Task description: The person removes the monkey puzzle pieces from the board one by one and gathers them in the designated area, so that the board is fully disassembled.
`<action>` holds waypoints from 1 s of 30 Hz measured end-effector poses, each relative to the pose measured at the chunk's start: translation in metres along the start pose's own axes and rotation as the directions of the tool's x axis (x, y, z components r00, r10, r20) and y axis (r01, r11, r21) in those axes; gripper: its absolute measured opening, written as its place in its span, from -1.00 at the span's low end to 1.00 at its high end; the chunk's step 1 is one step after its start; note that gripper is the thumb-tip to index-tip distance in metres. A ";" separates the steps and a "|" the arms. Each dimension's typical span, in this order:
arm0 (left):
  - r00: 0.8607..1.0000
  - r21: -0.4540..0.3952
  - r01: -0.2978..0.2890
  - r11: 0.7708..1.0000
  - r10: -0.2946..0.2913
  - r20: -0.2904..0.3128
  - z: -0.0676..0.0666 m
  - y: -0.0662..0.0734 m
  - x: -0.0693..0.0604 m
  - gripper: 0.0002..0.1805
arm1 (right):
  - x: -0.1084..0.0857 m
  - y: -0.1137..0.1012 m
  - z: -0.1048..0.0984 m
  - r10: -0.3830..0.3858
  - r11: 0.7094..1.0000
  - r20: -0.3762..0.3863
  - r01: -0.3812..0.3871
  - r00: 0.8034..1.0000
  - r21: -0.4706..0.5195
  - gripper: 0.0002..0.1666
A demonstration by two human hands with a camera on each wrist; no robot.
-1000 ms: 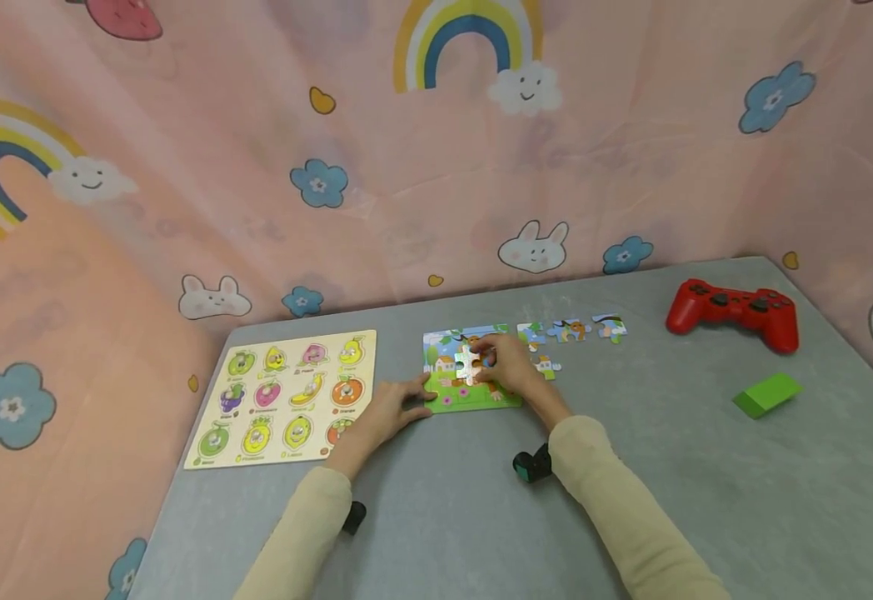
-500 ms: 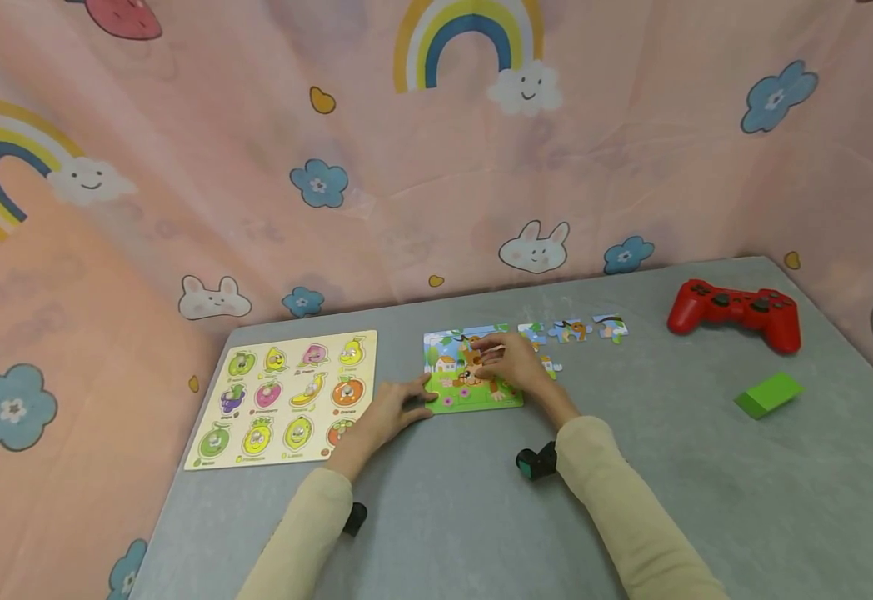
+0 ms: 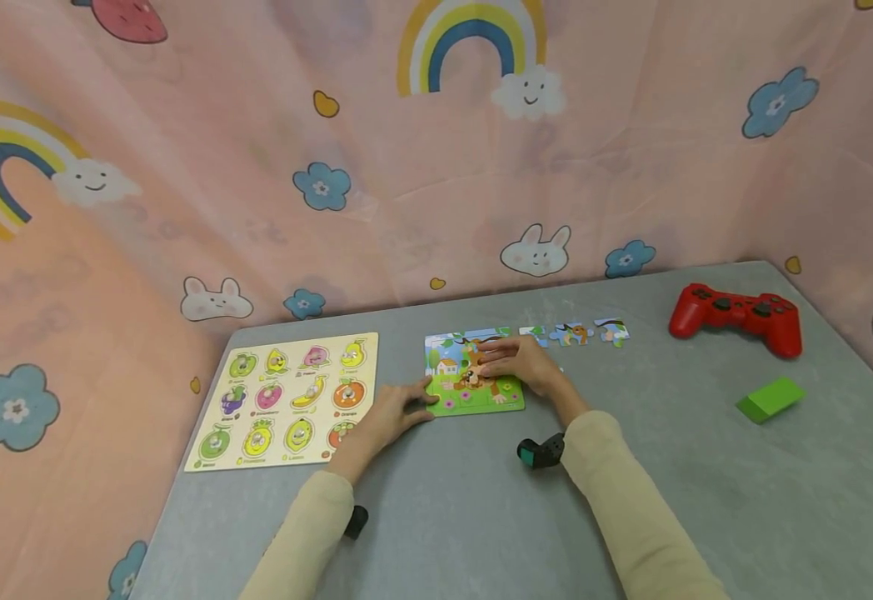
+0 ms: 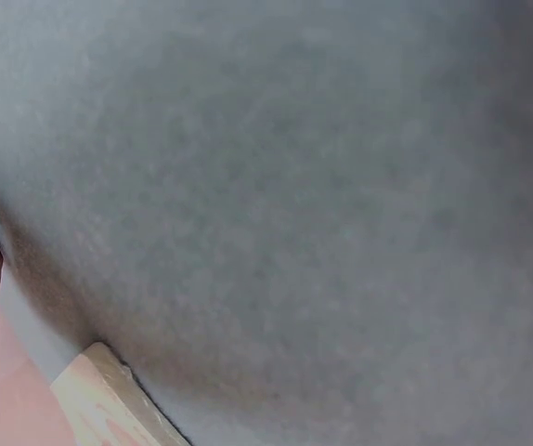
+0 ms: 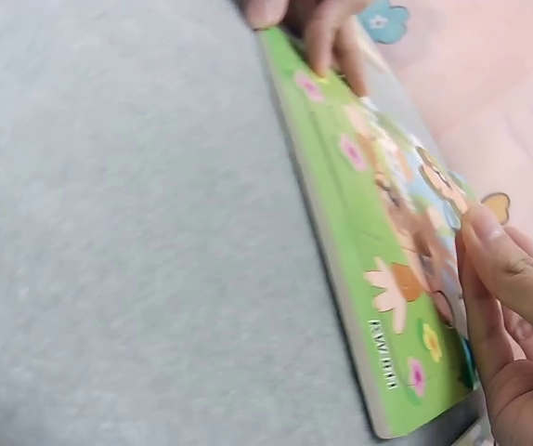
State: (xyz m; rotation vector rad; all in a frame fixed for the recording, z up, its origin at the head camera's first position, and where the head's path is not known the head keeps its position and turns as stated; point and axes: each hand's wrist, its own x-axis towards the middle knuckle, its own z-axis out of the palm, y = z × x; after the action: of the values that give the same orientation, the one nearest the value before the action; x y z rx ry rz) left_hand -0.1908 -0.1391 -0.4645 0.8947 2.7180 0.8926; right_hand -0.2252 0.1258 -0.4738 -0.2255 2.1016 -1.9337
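A small jigsaw puzzle board (image 3: 447, 392) with a brown cartoon animal on green grass lies in the middle of the table. My left hand (image 3: 387, 417) grips its near left corner, the thumb at the front edge and fingers on top. Over the board's right part, my right hand (image 3: 522, 362) pinches a puzzle piece (image 5: 443, 181) between thumb and fingers, clearest in the right wrist view. The piece is tilted there; whether it touches the board I cannot tell. The left wrist view catches only fingertips at its left edge.
Loose puzzle pieces (image 3: 571, 333) lie just right of the board. A fruit peg board (image 3: 286, 454) is at left. To the right are a red game controller (image 3: 736, 312) and a green block (image 3: 771, 400). A pink patterned curtain (image 3: 406, 225) stands behind the table (image 3: 444, 517).
The piece's pale side, facing the head camera a second ago, has turned out of its sight. My right hand has shifted slightly to the right. My left hand stays at the corner.
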 end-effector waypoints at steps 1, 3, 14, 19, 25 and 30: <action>1.000 0.001 0.002 1.000 -0.002 0.002 0.000 0.000 0.000 -0.70 | 0.000 0.000 -0.001 0.008 1.000 0.005 -0.008 1.000 0.015 -0.43; 1.000 0.003 0.006 1.000 -0.006 0.005 0.000 0.001 0.000 -0.70 | 0.001 0.001 -0.004 0.028 0.999 0.020 -0.029 0.999 0.041 -0.43; 1.000 -0.016 -0.017 1.000 0.017 -0.002 -0.001 0.002 -0.001 -0.69 | -0.003 -0.002 -0.018 0.108 0.990 0.089 -0.115 0.990 0.082 -0.40; 1.000 -0.028 -0.013 1.000 0.013 -0.005 0.000 0.001 -0.001 -0.68 | -0.007 -0.004 -0.025 0.115 0.983 0.135 -0.132 0.984 0.127 -0.40; 1.000 -0.029 -0.010 1.000 0.010 -0.007 0.001 0.000 -0.001 -0.68 | -0.009 -0.004 -0.033 0.136 0.979 0.142 -0.154 0.981 0.131 -0.39; 1.000 -0.033 -0.009 0.999 0.009 -0.010 0.002 -0.003 -0.001 -0.69 | -0.012 -0.004 -0.041 0.173 0.972 0.136 -0.191 0.975 0.135 -0.36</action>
State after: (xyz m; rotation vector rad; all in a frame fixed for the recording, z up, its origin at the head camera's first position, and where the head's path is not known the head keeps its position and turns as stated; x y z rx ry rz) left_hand -0.1909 -0.1405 -0.4682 0.8992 2.7009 0.9430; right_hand -0.2263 0.1677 -0.4663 -0.1134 1.8232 -1.9035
